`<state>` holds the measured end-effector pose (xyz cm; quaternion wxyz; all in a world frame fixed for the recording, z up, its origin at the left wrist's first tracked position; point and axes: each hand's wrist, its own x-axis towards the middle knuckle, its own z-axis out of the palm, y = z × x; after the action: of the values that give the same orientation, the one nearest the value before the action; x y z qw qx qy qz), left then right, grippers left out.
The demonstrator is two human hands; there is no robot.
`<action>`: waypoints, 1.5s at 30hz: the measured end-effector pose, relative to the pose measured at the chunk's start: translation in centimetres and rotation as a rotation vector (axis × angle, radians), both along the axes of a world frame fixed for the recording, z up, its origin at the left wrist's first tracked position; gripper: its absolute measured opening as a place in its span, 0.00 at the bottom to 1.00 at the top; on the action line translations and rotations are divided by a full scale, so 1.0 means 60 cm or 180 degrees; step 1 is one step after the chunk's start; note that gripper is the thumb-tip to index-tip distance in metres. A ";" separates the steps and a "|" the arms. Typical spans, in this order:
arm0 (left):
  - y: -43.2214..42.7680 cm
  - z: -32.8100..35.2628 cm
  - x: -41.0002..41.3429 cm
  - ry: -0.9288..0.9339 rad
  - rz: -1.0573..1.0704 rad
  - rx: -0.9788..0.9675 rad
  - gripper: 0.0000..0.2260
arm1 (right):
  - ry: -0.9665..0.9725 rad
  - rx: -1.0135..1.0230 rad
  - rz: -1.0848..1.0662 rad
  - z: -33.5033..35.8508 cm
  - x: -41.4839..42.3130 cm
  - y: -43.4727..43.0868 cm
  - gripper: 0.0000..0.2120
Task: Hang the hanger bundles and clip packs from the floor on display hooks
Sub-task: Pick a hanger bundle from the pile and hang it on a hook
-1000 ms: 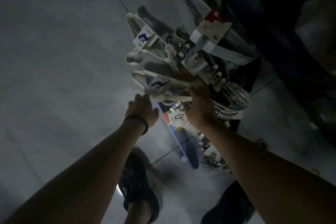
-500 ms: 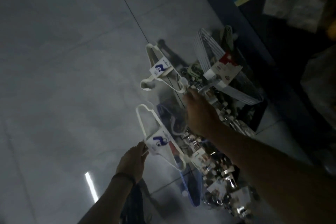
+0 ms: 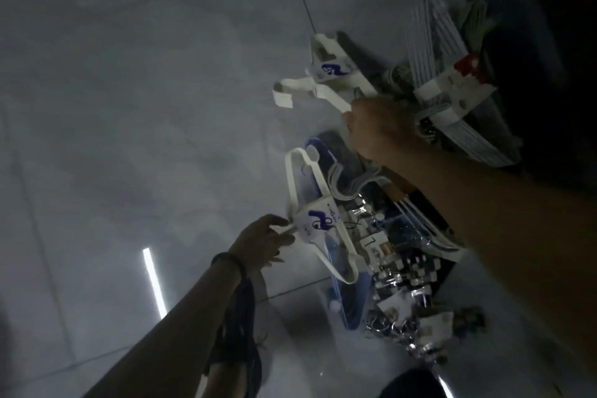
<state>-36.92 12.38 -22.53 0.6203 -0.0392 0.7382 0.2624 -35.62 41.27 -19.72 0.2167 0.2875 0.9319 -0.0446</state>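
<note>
The left hand [image 3: 265, 241], low and centre-left in the frame, pinches the lower bundle [image 3: 318, 220] of white hangers at the edge of its blue-printed label, thumb and forefinger closed on it and the other fingers loosely spread. This bundle hangs tilted, with its hook toward the upper left, in front of the pile [image 3: 403, 268] of clip packs on the floor [image 3: 129, 107]. A dark band [image 3: 229, 265] circles the left wrist.

The right hand [image 3: 378, 129], centre-right, shows only its back. One arm of the upper bundle [image 3: 329, 74], also white with a blue label, runs straight into its knuckles. The fingers are hidden, so I cannot tell whether they grip it. This bundle is blurred and sits above the lower one, in the upper middle of the frame.

Just right of the right hand lies a grey bundle [image 3: 452, 87] with a red-and-white sleeve, against dark shelving at the upper right. A blue hanger [image 3: 342, 300] lies under the lower bundle, beside the pile. A bright strip of light [image 3: 155, 281] reflects off the grey tiles at the lower left.
</note>
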 end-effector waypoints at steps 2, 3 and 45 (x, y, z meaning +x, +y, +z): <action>-0.007 0.011 0.000 -0.0068 0.0428 -0.0083 0.21 | 0.0528 -0.0136 -0.0136 0.052 0.037 -0.018 0.12; -0.009 0.017 0.004 -0.0138 0.0676 -0.0078 0.25 | 0.0770 -0.0306 -0.0173 0.071 0.068 -0.030 0.13; 0.158 0.720 0.204 0.1903 -0.2963 0.0988 0.12 | 0.0929 -0.1303 -0.1860 0.617 0.524 -0.224 0.46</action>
<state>-24.67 21.88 20.66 0.4333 0.4573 0.7738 0.0666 -4.20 27.84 17.31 0.1129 0.4823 0.8036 -0.3300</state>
